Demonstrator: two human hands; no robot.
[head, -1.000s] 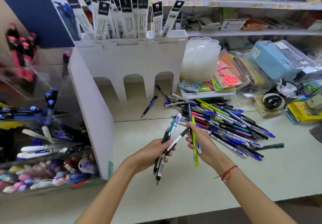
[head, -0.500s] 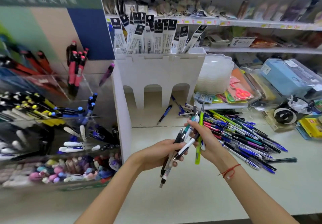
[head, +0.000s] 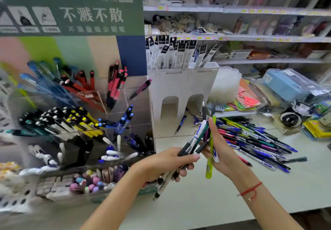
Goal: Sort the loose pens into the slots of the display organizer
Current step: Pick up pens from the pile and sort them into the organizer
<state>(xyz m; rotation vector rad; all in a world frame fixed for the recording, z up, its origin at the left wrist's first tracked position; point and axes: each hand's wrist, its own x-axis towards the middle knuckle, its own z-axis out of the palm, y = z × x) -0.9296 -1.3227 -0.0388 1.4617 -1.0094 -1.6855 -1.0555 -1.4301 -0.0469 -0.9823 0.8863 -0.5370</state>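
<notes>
Left hand point(head: 166, 165) grips pen bundle point(head: 188, 151); right hand point(head: 222, 151) pinches green pen point(head: 210, 160), perhaps others; bare counter point(head: 206, 203) below

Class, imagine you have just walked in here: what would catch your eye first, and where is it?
Two hands meet mid-frame: the left hand grips a bundle of pens, the right hand holds a lime green pen. A pile of loose pens sprawls on the counter to the right; the display organizer stands left.

green header sign point(head: 71, 11) above the pen display reading "不溅不散", smaller "DS-7.." code
</notes>
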